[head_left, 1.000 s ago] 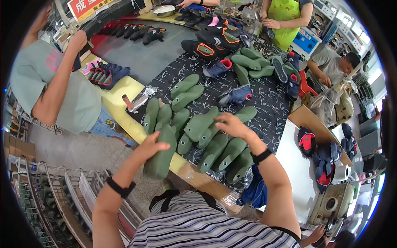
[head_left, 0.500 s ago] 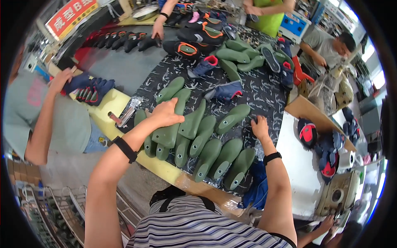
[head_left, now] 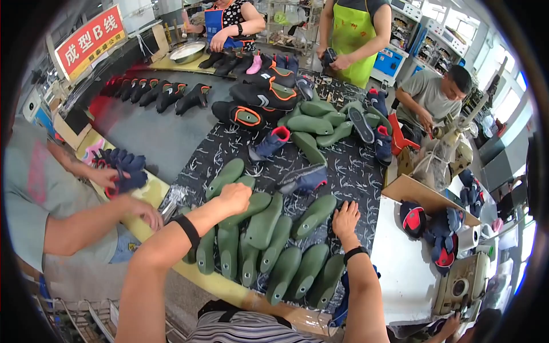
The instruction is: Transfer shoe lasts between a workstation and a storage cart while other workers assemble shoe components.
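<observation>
Several green shoe lasts (head_left: 265, 222) lie side by side on the dark patterned table cover in front of me. My left hand (head_left: 233, 199) is closed over the left part of this group, its fingers curled on a green shoe last (head_left: 251, 209) lying slantwise over others. The hand hides part of that last. My right hand (head_left: 345, 220) rests palm down on the cover with its fingers apart, just right of another shoe last (head_left: 315, 217). Beyond the lasts lie a navy shoe upper (head_left: 305, 179) and a navy boot with a red collar (head_left: 270, 143).
Farther back is a pile of green lasts (head_left: 311, 124) beside black-and-orange shoes (head_left: 266, 94). Black uppers (head_left: 170, 98) form a row at the far left. A person (head_left: 51, 200) at my left reaches toward the table edge. A white worktop (head_left: 400, 274) is at my right.
The view has tilted up. The last under my left hand has swung from pointing away to lying slantwise. The person at left has moved a hand nearer my left forearm; a far worker's hand has drawn back.
</observation>
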Demonstrator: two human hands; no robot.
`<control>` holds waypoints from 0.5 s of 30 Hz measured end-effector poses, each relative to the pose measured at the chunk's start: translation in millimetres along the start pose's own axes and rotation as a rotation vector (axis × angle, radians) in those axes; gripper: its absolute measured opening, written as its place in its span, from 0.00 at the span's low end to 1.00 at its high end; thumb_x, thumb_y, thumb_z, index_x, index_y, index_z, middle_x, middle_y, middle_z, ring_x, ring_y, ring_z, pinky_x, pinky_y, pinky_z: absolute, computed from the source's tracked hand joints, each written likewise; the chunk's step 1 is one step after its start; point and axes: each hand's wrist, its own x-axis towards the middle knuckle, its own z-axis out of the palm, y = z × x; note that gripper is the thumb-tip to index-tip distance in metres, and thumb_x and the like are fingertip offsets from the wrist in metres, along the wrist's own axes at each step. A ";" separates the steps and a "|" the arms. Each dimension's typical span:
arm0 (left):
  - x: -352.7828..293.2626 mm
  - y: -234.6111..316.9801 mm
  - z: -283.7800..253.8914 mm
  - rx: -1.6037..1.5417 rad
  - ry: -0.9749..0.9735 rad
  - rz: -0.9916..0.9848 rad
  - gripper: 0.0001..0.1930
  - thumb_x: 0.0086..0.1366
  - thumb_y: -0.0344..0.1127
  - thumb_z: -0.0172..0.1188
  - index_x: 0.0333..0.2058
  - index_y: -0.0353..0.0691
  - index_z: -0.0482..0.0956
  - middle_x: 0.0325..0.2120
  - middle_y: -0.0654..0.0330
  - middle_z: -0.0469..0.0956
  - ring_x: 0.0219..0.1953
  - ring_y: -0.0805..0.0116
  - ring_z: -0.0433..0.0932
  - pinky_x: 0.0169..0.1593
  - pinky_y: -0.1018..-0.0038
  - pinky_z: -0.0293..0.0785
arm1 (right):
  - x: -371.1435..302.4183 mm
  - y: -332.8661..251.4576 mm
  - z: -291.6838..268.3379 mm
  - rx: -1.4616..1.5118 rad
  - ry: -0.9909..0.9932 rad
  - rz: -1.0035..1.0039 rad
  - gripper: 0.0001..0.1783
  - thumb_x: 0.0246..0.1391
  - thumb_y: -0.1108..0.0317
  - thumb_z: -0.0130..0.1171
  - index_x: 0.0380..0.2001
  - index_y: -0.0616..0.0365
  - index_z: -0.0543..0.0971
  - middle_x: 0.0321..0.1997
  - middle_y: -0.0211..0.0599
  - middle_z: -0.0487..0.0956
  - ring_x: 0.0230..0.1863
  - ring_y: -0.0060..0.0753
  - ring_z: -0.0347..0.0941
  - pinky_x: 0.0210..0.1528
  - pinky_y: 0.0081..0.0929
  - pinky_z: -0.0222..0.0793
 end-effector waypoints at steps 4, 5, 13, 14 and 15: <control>65.3 -13.8 -21.6 -0.088 0.403 0.124 0.15 0.46 0.34 0.60 0.34 0.34 0.73 0.29 0.47 0.74 0.33 0.49 0.74 0.38 0.59 0.70 | 4.6 -17.5 3.3 -0.030 0.075 0.050 0.28 0.50 0.61 0.47 0.52 0.67 0.60 0.57 0.61 0.56 0.60 0.57 0.48 0.59 0.49 0.42; 83.6 -11.4 -32.2 -0.142 0.388 0.027 0.19 0.47 0.35 0.60 0.38 0.34 0.71 0.33 0.46 0.73 0.37 0.49 0.73 0.40 0.60 0.70 | 5.5 -17.0 -2.9 -0.006 0.063 0.042 0.28 0.50 0.61 0.46 0.52 0.66 0.60 0.57 0.61 0.56 0.60 0.58 0.48 0.59 0.49 0.42; 203.1 -90.2 -4.3 -0.661 0.432 -0.563 0.59 0.36 0.47 0.71 0.59 0.37 0.36 0.53 0.34 0.51 0.54 0.40 0.59 0.53 0.62 0.62 | 10.5 -20.6 -14.0 0.066 0.019 0.024 0.28 0.45 0.63 0.48 0.50 0.68 0.61 0.55 0.64 0.58 0.60 0.59 0.48 0.60 0.49 0.39; 215.6 -99.1 -1.3 -0.621 0.386 -0.618 0.64 0.36 0.49 0.70 0.59 0.39 0.28 0.56 0.33 0.44 0.55 0.39 0.57 0.54 0.63 0.61 | 10.4 -19.5 -12.3 0.066 0.018 0.022 0.29 0.45 0.64 0.48 0.50 0.68 0.61 0.55 0.64 0.57 0.60 0.60 0.47 0.59 0.50 0.39; 227.7 -104.9 4.2 -0.637 0.389 -0.626 0.64 0.36 0.48 0.71 0.59 0.38 0.27 0.56 0.31 0.41 0.55 0.38 0.57 0.55 0.64 0.61 | 10.4 -19.1 -12.4 0.069 0.007 0.024 0.29 0.44 0.64 0.48 0.50 0.69 0.61 0.55 0.65 0.57 0.60 0.60 0.47 0.59 0.50 0.39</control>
